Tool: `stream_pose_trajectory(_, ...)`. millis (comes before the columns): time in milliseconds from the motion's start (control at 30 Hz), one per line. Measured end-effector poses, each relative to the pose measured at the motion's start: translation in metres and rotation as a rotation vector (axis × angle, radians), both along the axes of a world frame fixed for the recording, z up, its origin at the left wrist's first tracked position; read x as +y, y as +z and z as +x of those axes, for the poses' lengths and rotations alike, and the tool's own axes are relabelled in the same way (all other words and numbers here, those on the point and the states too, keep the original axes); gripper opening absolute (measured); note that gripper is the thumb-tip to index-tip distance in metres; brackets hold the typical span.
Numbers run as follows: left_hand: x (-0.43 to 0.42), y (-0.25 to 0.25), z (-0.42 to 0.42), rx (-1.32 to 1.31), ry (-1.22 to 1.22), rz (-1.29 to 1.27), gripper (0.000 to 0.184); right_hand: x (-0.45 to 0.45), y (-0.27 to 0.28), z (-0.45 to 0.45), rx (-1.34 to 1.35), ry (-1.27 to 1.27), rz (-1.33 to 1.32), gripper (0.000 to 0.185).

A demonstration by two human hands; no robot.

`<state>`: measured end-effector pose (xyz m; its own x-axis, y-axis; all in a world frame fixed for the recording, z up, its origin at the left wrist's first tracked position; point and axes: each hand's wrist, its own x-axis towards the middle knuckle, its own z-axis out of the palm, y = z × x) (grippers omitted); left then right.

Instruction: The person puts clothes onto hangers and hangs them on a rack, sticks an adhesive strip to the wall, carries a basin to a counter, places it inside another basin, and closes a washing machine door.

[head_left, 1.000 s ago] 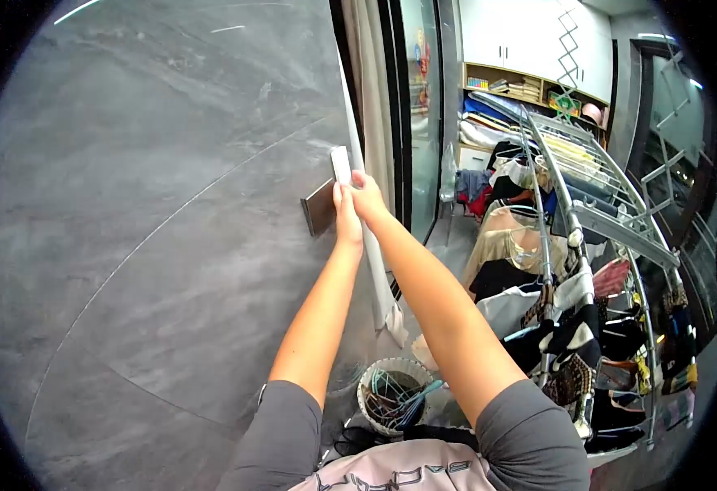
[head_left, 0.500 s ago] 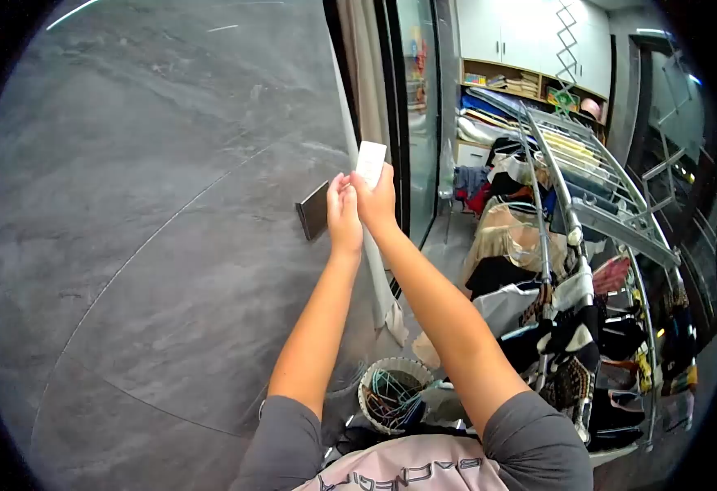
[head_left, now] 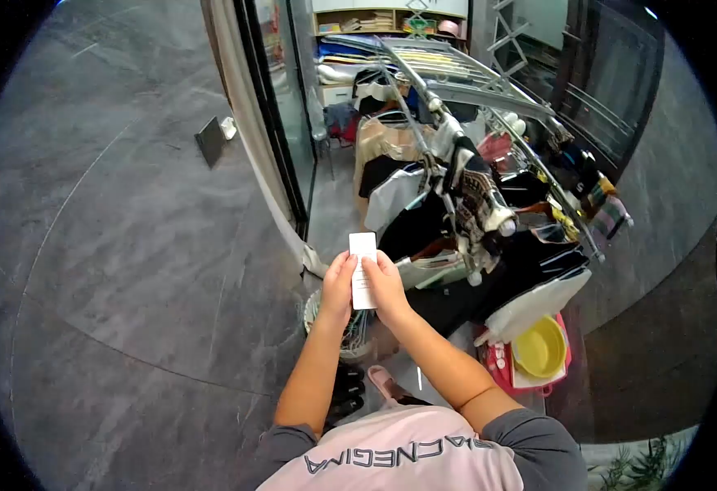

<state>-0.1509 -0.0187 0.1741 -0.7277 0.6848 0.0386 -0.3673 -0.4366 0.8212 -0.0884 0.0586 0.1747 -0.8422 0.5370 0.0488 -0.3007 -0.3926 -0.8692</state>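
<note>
**Two Hands Close on a White Remote Amid the Laundry**

From my distant post behind the head camera, I see a white remote control (head_left: 363, 272) held in front of the wearer's body, its long side pointing forward. The left hand (head_left: 337, 286) is closed along its left edge, and the right hand (head_left: 386, 288) grips the opposite side, thumb resting on the marked face.

In my view, a basket (head_left: 312, 313) containing hangers appears just below the hands, partly hidden by the forearms. A metal drying rack (head_left: 477, 94) crowded with garments extends ahead and to the right, while a yellow basin (head_left: 539, 347) sits low at right, under a pale hanging garment (head_left: 538, 304). To the left, I make out a light curtain (head_left: 254, 135) beside a glass door (head_left: 291, 106) and a dark rectangular panel (head_left: 210, 142) projecting from the gray wall (head_left: 121, 213). A pink slipper (head_left: 381, 379) shows below the hands.
</note>
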Motion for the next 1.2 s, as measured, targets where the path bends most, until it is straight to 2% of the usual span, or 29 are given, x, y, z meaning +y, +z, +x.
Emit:
stream_pose_trajectory(133, 0.005, -0.027, 0.097, 0.071, -0.018, -0.057, 0.023, -0.010, -0.030, 0.096, -0.055, -0.204, 0.067, 0.020)
stream_pose_trajectory(267, 0.015, -0.023, 0.164, -0.004, -0.129, -0.080, 0.022, -0.015, -0.017, 0.173, -0.088, -0.341, 0.097, 0.021)
stream_pose_trajectory(333, 0.025, -0.018, 0.199, 0.072, -0.125, -0.070, 0.021, -0.010, -0.010, 0.209, -0.147, -0.423, 0.184, 0.019)
stream_pose_trajectory(500, 0.032, 0.008, 0.258, 0.075, -0.150, -0.086, 0.023, 0.000, 0.018, 0.268, -0.127, -0.395, 0.074, 0.018)
stream_pose_trajectory(600, 0.042, 0.014, 0.287, 0.087, -0.118, -0.111, 0.022, 0.013, 0.012, 0.292, -0.104, -0.407, 0.089, 0.017)
stream_pose_trajectory(867, 0.074, -0.022, 0.351, 0.112, -0.047, -0.147, 0.023, 0.043, -0.009, 0.352, -0.138, -0.361, 0.013, 0.015)
stream_pose_trajectory(967, 0.081, -0.030, 0.362, 0.151, 0.001, -0.156, 0.021, 0.049, -0.018, 0.364, -0.166, -0.333, 0.037, 0.017)
stream_pose_trajectory(1033, 0.081, -0.029, 0.368, 0.081, -0.036, -0.178, 0.021, 0.050, -0.019, 0.370, -0.175, -0.343, 0.026, 0.016)
stream_pose_trajectory(1200, 0.072, -0.029, 0.351, 0.106, 0.037, -0.173, 0.022, 0.047, -0.023, 0.347, -0.145, -0.279, 0.018, 0.014)
